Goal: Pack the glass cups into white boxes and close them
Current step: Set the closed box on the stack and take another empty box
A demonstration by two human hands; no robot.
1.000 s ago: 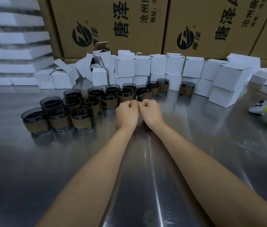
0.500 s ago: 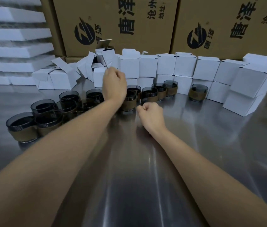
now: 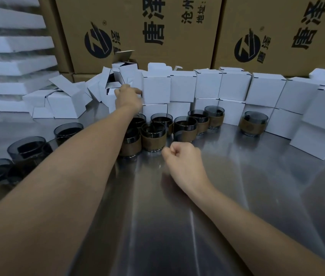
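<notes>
Mid-frame, the right hand [image 3: 183,158] sits clenched and empty on the bench [image 3: 177,226]. Beyond the unpacked glass cups [image 3: 153,136], the left hand [image 3: 128,96] has left its side and reached the white boxes [image 3: 156,89], upper centre. Whether its fingers grasp one is unclear. Box-fetching has likely begun.

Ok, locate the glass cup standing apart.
Head view, right of centre: the lone glass cup stands on the steel table, before the white boxes, right of the cluster.

Dark glass cups [image 3: 153,136] with brown bands stand upright before stacked white boxes [image 3: 235,84], several left ones open
</notes>
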